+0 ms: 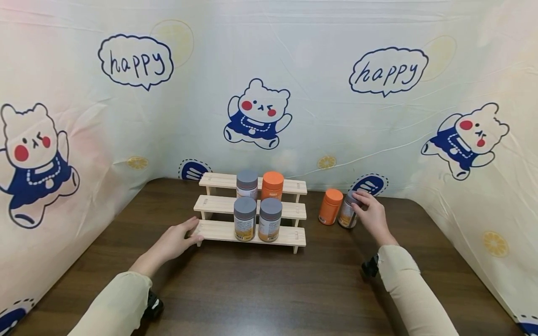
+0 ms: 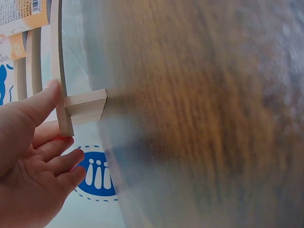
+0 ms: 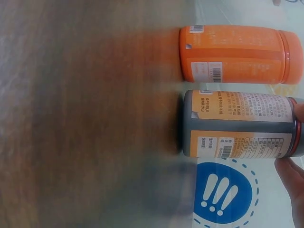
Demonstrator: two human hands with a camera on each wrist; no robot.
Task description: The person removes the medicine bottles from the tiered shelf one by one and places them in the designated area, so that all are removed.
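A three-tier wooden display rack (image 1: 214, 227) stands on the table. My left hand (image 1: 174, 240) holds the left end of its lowest board, thumb on top and fingers at the end and below, as the left wrist view shows. Two grey-lidded bottles (image 1: 245, 219) (image 1: 270, 220) stand on that lowest board. Behind them, a grey-lidded bottle (image 1: 247, 179) and an orange bottle (image 1: 272, 182) stand on the middle board, their lower parts hidden. Right of the rack, my right hand (image 1: 371, 215) grips another grey-lidded bottle (image 3: 240, 124) round its lid. This bottle is upright beside an orange bottle (image 1: 330, 207).
The dark wooden table (image 1: 260, 289) extends in front of the rack and to both sides. A printed cloth (image 1: 311, 60) with cartoon bears and "happy" bubbles hangs behind and at the sides. A black strap device (image 1: 370, 267) sits at each wrist.
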